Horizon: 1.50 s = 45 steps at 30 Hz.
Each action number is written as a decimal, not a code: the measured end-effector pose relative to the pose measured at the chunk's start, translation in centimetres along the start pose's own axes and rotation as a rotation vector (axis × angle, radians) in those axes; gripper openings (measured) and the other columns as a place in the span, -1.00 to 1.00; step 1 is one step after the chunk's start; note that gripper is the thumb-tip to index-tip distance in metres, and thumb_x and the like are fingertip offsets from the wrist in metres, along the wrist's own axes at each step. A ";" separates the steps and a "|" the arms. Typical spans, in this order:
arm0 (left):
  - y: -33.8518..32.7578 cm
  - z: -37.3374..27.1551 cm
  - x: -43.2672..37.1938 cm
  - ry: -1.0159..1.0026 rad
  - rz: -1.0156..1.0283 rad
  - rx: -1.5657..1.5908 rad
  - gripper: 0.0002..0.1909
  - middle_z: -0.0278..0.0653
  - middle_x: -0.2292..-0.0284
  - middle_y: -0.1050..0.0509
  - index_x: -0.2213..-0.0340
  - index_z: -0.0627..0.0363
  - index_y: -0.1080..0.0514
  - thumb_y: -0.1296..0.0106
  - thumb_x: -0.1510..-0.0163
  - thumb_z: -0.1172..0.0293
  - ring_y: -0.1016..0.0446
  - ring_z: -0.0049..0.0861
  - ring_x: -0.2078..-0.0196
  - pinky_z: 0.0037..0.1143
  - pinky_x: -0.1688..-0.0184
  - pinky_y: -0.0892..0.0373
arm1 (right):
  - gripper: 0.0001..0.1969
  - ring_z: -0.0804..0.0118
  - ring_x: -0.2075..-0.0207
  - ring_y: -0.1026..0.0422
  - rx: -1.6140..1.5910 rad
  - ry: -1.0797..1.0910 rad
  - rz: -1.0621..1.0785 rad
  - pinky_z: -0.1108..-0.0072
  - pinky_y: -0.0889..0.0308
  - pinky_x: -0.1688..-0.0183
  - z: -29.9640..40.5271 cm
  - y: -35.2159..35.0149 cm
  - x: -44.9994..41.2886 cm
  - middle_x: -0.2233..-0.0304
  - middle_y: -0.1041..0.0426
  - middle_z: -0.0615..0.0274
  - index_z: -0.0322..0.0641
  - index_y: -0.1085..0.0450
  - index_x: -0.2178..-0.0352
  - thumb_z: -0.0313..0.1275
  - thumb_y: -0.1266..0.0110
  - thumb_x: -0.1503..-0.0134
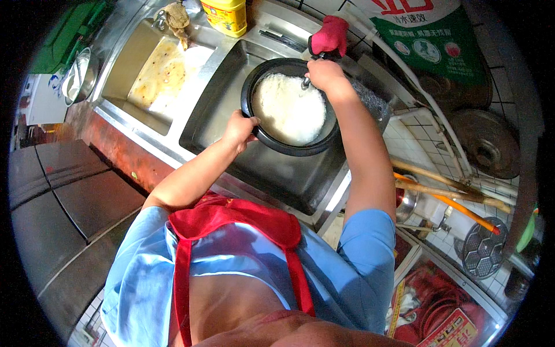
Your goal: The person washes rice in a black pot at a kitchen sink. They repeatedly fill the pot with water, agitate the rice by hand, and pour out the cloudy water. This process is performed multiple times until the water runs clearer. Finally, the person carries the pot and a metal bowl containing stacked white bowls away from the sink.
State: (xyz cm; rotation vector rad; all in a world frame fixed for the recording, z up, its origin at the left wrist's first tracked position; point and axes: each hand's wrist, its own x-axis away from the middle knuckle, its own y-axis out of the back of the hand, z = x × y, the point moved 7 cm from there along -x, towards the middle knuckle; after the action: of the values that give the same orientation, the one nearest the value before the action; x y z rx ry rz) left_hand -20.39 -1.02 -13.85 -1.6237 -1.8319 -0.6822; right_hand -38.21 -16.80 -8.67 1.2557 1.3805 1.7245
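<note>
A round dark pot (295,151) with white, rice-like contents and cloudy liquid (288,108) is held over the right basin of a steel double sink (277,173). My left hand (243,132) grips the pot's rim on its near left side, thumb on top. My right hand (324,74) is closed around a metal faucet spout (306,83) above the pot's far right edge; whether water runs is hard to tell. Just beyond that hand, a pink-red cloth (330,35) covers part of the fitting.
The left basin (151,86) holds yellowish water with bits, below a cloth-wrapped faucet (175,19). A yellow jug (227,17) stands behind the sink. Metal bowls (84,71) lie at left. At right are white pipes (433,108), wooden poles (451,180) and a green-and-white sack (438,47).
</note>
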 end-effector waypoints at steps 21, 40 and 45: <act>0.2 0.6 -0.7 -0.019 -0.018 0.014 -0.68 -0.18 0.49 -0.30 0.33 0.28 -0.15 0.05 0.17 0.52 -0.33 -0.48 0.61 -0.54 0.69 -0.31 | -0.74 0.06 0.31 -0.36 -0.017 0.046 -0.033 0.34 -0.26 0.29 -0.2 -0.6 -0.4 0.38 -0.38 0.01 -0.26 -0.31 0.43 -0.26 0.06 0.06; 0.1 0.6 -0.6 -0.014 -0.030 0.034 -0.69 -0.19 0.52 -0.31 0.33 0.28 -0.15 0.05 0.18 0.53 -0.33 -0.50 0.64 -0.54 0.71 -0.31 | -0.76 0.12 0.32 -0.39 -0.026 0.025 -0.080 0.37 -0.27 0.31 -0.2 -0.3 -0.2 0.40 -0.41 0.07 -0.21 -0.35 0.44 -0.26 0.08 0.05; 0.3 1.3 -1.3 0.001 -0.023 0.024 -0.67 -0.18 0.50 -0.31 0.32 0.27 -0.15 0.05 0.18 0.53 -0.33 -0.48 0.62 -0.54 0.70 -0.31 | -0.76 0.12 0.32 -0.39 -0.034 0.040 -0.097 0.38 -0.27 0.30 0.0 0.1 0.0 0.40 -0.41 0.06 -0.21 -0.35 0.43 -0.27 0.08 0.05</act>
State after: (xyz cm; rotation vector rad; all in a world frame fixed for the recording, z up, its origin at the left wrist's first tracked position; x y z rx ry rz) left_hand -20.07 -0.98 -15.67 -1.5895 -1.8536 -0.6678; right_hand -38.25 -16.79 -8.60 1.1232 1.4056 1.7076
